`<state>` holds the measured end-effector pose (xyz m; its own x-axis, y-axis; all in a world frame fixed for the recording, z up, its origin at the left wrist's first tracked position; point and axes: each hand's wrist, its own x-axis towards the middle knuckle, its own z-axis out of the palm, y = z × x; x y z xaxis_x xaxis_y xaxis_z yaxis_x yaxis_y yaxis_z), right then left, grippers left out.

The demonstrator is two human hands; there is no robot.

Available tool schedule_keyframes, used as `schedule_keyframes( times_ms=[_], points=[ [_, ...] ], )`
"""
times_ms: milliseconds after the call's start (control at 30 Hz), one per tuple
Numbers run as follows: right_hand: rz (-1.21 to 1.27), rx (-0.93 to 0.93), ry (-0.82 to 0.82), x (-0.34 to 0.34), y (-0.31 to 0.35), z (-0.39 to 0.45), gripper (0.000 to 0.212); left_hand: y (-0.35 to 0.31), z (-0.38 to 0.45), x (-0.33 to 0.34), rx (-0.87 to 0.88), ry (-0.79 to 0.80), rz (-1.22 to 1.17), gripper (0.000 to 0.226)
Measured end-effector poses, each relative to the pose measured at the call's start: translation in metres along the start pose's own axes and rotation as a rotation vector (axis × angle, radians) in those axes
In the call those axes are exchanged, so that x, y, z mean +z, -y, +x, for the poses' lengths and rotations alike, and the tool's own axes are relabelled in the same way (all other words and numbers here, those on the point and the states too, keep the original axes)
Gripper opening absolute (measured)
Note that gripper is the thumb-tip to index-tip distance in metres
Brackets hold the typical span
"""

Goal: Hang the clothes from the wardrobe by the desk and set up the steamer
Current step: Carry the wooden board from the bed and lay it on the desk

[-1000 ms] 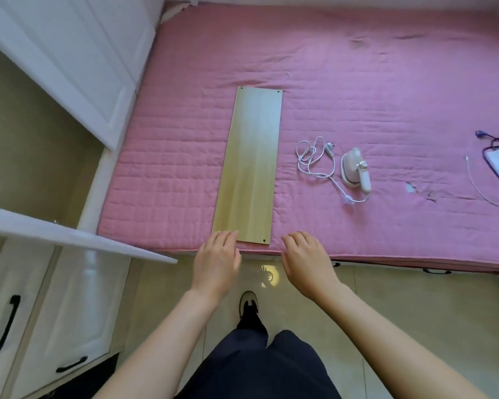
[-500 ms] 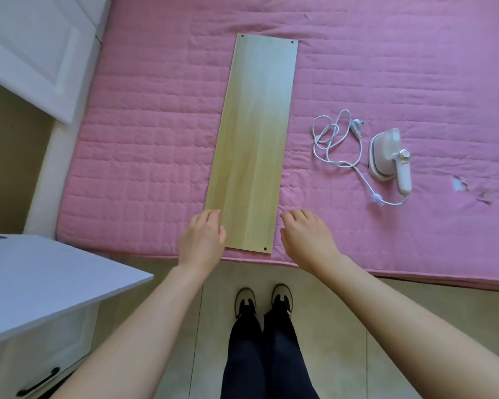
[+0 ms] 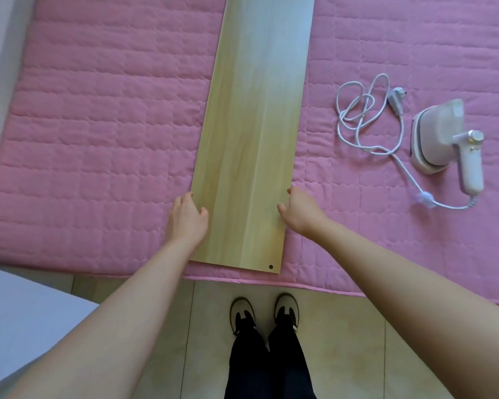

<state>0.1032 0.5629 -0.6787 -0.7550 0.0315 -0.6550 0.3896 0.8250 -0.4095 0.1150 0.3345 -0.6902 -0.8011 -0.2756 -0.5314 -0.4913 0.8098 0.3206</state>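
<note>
Here both hands (image 3: 188, 218) (image 3: 301, 210) grip the wooden board's (image 3: 251, 139) edges; the steamer (image 3: 444, 139) lies well right.

Bright, even, diffuse daylight; a pale bluish-white sheen washes the upper end of the wooden board (image 3: 254, 133) at top centre of the frame, fading to warm yellow lower down. Shadows soft and faint: thin dark edge along the left side of the steamer (image 3: 441, 136) at right, weak shading under the forearms at the bottom. Wide-angle distortion bows the pink quilt (image 3: 98, 139) edges and stretches the forearms toward the lower corners; overall focus slightly soft, left margin blurred.
</note>
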Motion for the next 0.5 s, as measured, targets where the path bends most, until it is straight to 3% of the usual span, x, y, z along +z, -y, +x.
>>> schedule_keyframes(
  times_ms=[300, 500],
  points=[
    [0.070, 0.138, -0.030, 0.025, -0.002, 0.037, 0.050, 0.000, 0.032, 0.019, 0.004, -0.044, 0.079, 0.063],
    [0.085, 0.170, -0.032, 0.025, -0.004, 0.042, 0.047, 0.006, 0.045, 0.025, -0.076, 0.049, -0.011, 0.083]
  ],
)
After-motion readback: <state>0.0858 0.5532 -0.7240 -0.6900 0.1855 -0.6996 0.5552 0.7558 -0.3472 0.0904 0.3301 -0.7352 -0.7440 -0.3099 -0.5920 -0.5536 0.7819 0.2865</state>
